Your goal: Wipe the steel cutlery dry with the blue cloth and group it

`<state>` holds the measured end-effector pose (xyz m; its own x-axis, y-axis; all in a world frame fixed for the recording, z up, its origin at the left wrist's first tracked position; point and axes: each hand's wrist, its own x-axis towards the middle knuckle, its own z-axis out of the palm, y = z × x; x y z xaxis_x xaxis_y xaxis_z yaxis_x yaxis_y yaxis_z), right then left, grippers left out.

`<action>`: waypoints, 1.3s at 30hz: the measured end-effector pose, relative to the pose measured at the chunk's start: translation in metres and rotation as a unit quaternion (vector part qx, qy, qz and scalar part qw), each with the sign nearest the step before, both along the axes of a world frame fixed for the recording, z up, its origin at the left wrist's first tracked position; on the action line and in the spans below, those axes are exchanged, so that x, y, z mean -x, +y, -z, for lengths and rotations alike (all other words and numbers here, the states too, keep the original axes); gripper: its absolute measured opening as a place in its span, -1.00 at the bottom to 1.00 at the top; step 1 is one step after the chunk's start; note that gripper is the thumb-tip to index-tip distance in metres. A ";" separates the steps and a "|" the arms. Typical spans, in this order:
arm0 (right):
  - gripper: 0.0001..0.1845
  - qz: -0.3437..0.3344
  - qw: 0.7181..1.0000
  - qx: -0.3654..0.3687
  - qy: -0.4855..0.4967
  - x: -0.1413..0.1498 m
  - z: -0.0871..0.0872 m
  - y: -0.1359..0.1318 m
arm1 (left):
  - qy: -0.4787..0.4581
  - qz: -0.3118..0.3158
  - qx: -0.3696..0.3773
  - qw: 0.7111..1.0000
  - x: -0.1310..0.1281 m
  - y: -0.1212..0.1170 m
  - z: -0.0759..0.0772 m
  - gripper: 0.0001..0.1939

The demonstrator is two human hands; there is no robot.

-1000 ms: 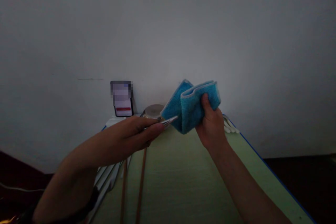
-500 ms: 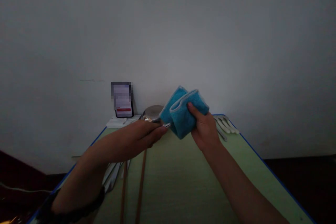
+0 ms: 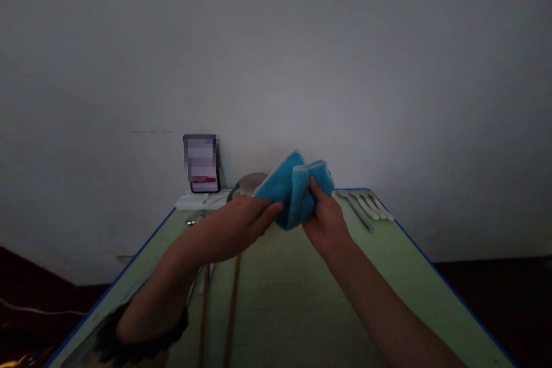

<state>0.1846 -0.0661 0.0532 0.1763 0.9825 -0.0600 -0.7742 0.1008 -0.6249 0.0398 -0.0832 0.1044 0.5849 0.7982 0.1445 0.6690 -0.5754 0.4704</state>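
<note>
Nearest, the bare forearms come in from the near left and near right, the left one with a dark ruffled band (image 3: pixel 142 336) on it, and angle inward over the green table (image 3: pixel 293 305). The two brown sticks (image 3: pixel 232 310) on the near left part of the table run away from the wearer, partly under the left arm.

Farther in, the left hand (image 3: pixel 248 221) reaches rightward, its back up, its fingers side by side and the thumb pointing at the cloth; whether they pinch it or something hidden, I cannot tell. The right hand (image 3: pixel 328 221) rises from the near right, thumb laid on the front of the blue cloth (image 3: pixel 302 190) and the other fingers mostly behind, pinching the folded layers.

The cloth is held up between the hands, above the table. It looks light, soft and floppy, with a towel-like nap (pale edging helps show the folds), so it should grip well and bear squeezing. Best hold would be through several layers at the right fold, since a single edge would likely droop.

Beyond, a round metal item (image 3: pixel 252 183) sits partly behind the cloth, a phone (image 3: pixel 203 164) leans far left, and pale-handled utensils (image 3: pixel 374 207) lie far right.
</note>
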 end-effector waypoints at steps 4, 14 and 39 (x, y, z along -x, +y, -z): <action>-0.83 -0.053 0.999 -0.003 0.009 0.010 -0.002 -0.008 | -0.003 -0.005 -0.035 0.999 -0.005 0.001 0.005 -0.69; -0.68 -0.025 0.962 -0.098 -0.252 -0.020 0.005 0.004 | -0.073 -0.101 -0.030 0.992 0.025 0.004 -0.010 -0.64; -0.69 -0.158 0.739 -0.216 -0.619 -0.030 -0.023 -0.024 | -0.652 -0.095 0.042 0.751 -0.024 0.002 0.004 -0.53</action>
